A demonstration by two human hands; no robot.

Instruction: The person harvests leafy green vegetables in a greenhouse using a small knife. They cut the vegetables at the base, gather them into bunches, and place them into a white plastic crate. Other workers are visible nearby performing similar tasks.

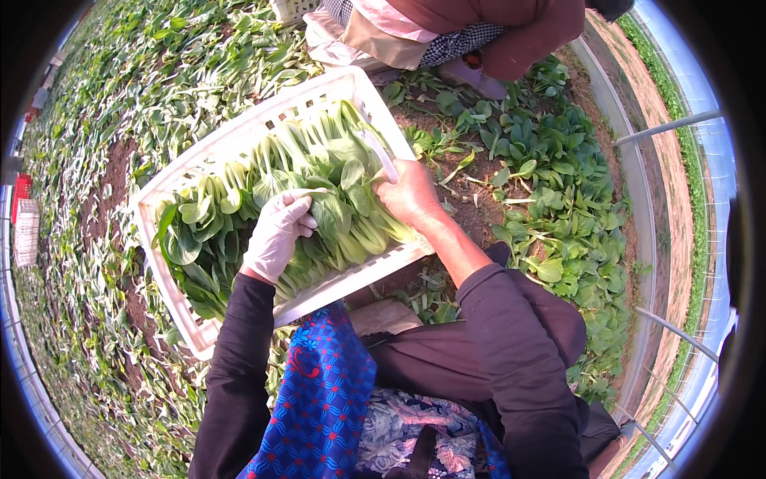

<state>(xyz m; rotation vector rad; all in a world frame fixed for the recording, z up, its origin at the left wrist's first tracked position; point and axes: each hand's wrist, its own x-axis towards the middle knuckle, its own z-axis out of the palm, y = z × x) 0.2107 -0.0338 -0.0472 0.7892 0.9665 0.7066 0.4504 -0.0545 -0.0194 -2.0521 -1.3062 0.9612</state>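
Note:
A white plastic crate (200, 157) in front of me holds rows of bok choy (350, 218), their pale stalks along the long sides and the leaves towards the middle. My left hand (280, 230), in a white glove, is over the leaves near the crate's middle. Its fingers are partly curled against a leaf; whether they pinch it I cannot tell. My bare right hand (407, 190) is at the crate's right end, closed around a narrow white tool (378, 149) that looks like a knife. The tool's tip points up and left over the stalks.
Another person (479, 36) crouches beyond the crate. Growing bok choy (556, 215) stands to the right, beside a pale border strip (640, 239) and metal poles (670, 127). Cut leaves (90, 287) litter the soil on the left. More crates (27, 232) are at the far left.

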